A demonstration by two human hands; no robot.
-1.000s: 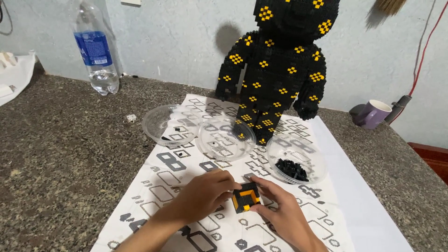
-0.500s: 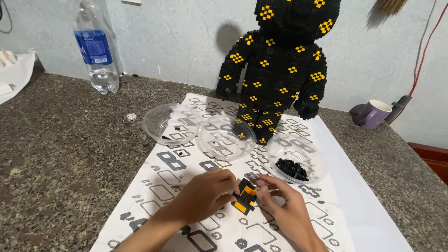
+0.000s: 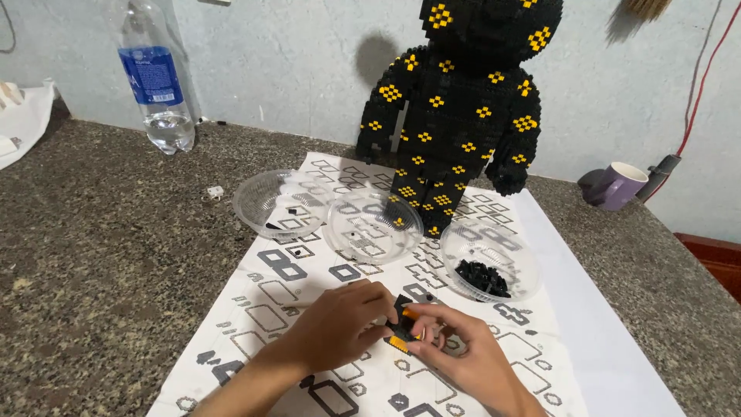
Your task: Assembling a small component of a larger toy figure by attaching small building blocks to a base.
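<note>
My left hand and my right hand meet over a printed instruction sheet, both pinching a small black and orange brick piece. The piece is tilted on edge and mostly hidden by my fingers. Beyond my hands stand three clear plastic bowls: the left bowl and the middle bowl hold a few tiny bricks, and the right bowl holds a heap of small black bricks. A tall black brick-built bear figure with yellow patches stands behind the bowls.
A plastic water bottle stands at the back left of the speckled stone counter. A purple mug sits at the back right near a red cable. A small white piece lies left of the bowls.
The brick piece has turned from lying face-up to tilted on edge between my fingers. My hands have closed in tighter around it.
</note>
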